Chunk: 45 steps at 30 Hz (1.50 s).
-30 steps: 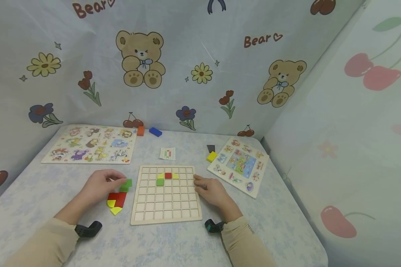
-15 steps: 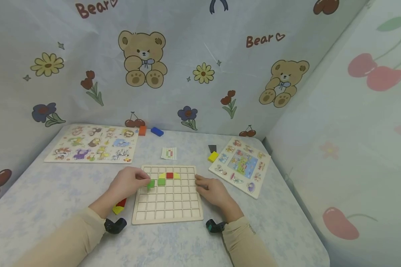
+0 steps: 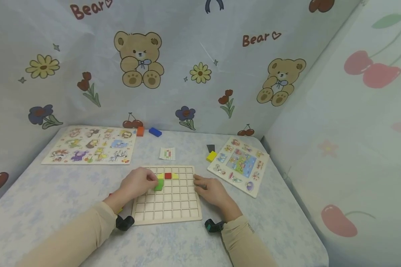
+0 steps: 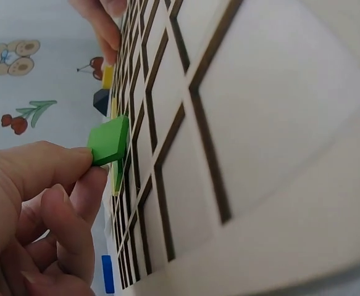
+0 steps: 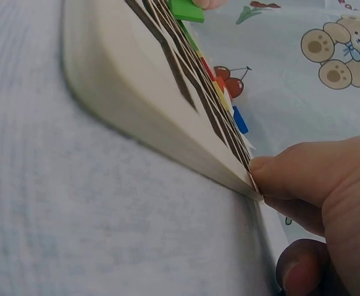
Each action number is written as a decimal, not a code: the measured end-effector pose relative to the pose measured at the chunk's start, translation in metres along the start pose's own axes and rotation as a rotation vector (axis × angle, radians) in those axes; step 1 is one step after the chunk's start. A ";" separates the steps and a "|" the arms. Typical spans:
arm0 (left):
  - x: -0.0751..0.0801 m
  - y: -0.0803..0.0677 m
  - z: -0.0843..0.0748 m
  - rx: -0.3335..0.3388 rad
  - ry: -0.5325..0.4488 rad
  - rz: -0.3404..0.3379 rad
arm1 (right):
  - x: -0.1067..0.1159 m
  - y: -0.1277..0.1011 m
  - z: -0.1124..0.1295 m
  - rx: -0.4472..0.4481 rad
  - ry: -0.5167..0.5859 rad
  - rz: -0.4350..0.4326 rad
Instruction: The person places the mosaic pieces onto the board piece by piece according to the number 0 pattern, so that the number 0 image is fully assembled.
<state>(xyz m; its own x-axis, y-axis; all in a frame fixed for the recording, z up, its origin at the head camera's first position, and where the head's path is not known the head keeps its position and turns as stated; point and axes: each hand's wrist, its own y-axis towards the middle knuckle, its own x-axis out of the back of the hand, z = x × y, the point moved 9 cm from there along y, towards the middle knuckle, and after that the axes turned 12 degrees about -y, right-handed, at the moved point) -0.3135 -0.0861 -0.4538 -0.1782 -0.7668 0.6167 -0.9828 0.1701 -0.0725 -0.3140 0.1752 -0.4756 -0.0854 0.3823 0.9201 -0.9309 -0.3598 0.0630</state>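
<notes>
My left hand (image 3: 136,183) pinches a green square tile (image 4: 108,140) between thumb and fingertips. The tile is tilted just over the wooden grid board (image 3: 172,215). On the board's upper rows lie a red square tile (image 3: 168,175) and a yellow rounded tile (image 3: 175,176) to its right. Another yellow tile (image 3: 160,176) sits left of the red one, and the placed green tile is mostly covered by the held one. My right hand (image 3: 214,191) holds the board's right edge; in the right wrist view its thumb (image 5: 278,172) presses on the rim.
Behind the board lies a small pattern card (image 3: 167,154). An animal puzzle board (image 3: 91,144) is at back left, another puzzle board (image 3: 240,167) at right. Orange (image 3: 140,131), blue (image 3: 155,132) and yellow (image 3: 211,156) blocks lie near the back. Loose tiles are mostly hidden by the left forearm.
My left hand has carried the green tile rightward from the loose pile beside the board to the placed green tile. My right hand has stayed at the board's edge.
</notes>
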 end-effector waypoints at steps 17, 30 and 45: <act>-0.011 -0.002 -0.002 -0.009 0.043 0.059 | 0.000 0.000 0.000 0.003 0.004 0.000; 0.004 -0.009 0.004 -0.047 0.054 0.039 | 0.001 -0.002 0.000 0.021 0.002 -0.004; 0.083 -0.041 0.088 0.066 -0.100 -0.174 | -0.001 0.000 0.001 -0.008 0.005 -0.004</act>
<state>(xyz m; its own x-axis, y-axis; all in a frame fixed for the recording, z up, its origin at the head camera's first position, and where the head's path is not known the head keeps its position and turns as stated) -0.2927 -0.2115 -0.4685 -0.0066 -0.8389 0.5442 -0.9996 -0.0085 -0.0253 -0.3140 0.1743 -0.4763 -0.0839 0.3879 0.9179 -0.9342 -0.3512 0.0631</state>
